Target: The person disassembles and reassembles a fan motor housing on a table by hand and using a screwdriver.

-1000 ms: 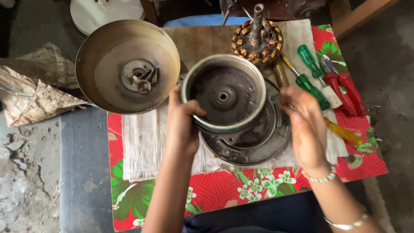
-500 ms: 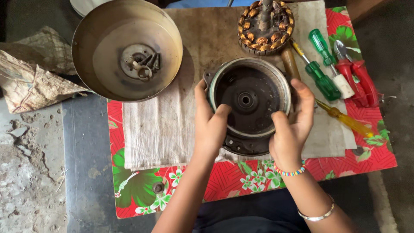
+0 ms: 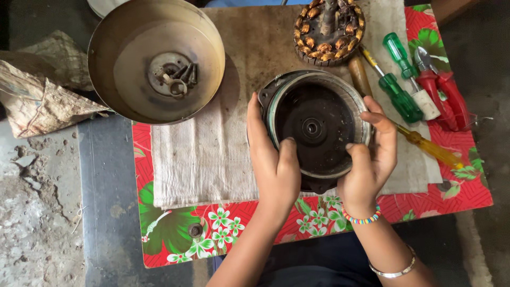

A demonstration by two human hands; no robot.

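Both my hands, left (image 3: 273, 167) and right (image 3: 369, 159), now clamp motor cover (image 3: 317, 127), lowered onto cloth (image 3: 202, 154); seated flat.

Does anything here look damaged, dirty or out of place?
The round motor housing between both hands is black with grime inside. A loose key and screws lie in the metal bowl. Nothing looks spilled or broken.

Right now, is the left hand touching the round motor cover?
Touching. The head view shows the left hand gripping the round motor cover, thumb inside its rim.
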